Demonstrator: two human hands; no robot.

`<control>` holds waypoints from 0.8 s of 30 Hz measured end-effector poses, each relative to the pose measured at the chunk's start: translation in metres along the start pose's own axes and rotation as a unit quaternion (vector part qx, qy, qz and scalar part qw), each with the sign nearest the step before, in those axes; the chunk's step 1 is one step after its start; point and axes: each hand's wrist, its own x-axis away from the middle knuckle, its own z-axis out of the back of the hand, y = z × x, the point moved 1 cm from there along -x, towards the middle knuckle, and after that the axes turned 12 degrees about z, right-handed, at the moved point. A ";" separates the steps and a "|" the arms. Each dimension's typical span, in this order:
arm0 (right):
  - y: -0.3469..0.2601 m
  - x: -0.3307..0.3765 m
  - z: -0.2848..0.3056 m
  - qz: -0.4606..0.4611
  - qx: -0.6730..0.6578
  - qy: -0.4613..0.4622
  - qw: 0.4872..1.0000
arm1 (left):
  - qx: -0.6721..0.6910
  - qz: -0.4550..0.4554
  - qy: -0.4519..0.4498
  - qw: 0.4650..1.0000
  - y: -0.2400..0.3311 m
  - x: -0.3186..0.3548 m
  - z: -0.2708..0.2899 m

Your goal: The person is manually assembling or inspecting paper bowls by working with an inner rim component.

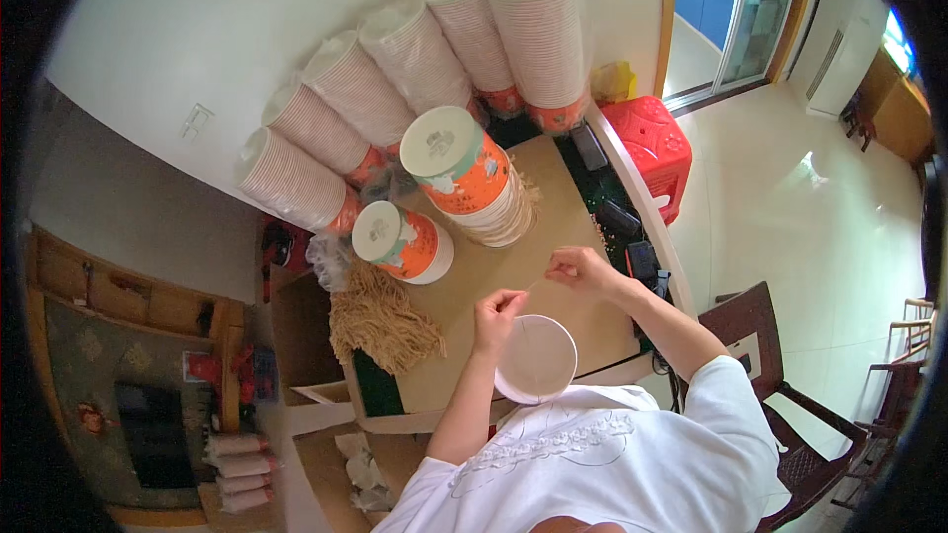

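Seated work at a tabletop, viewed from the head. The left hand and right hand are raised, near each other but apart, over its near part. In each, the fingers are drawn together in a pinch, with little or no gap at the tips; they appear to hold a fine pale strand that spans the space between the hands, though it is too thin to follow throughout. Just below the hands, a white cup stands open toward the viewer at the near edge, close against the white shirt; what supports it cannot be told. Beyond the left hand lies a loose heap of tan fibre, and behind this an inverted orange cup. Beside that, farther back, rises a tall stack of inverted cups, with more fibre showing at its right. Wrapped stacks line the wall side. Small dark objects lie along the right edge; outside it are a red stool and, nearer, a dark chair.
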 end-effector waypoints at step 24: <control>-0.030 -0.012 -0.017 0.074 0.031 -0.049 0.996 | 0.009 0.061 -0.090 0.994 0.003 -0.004 0.005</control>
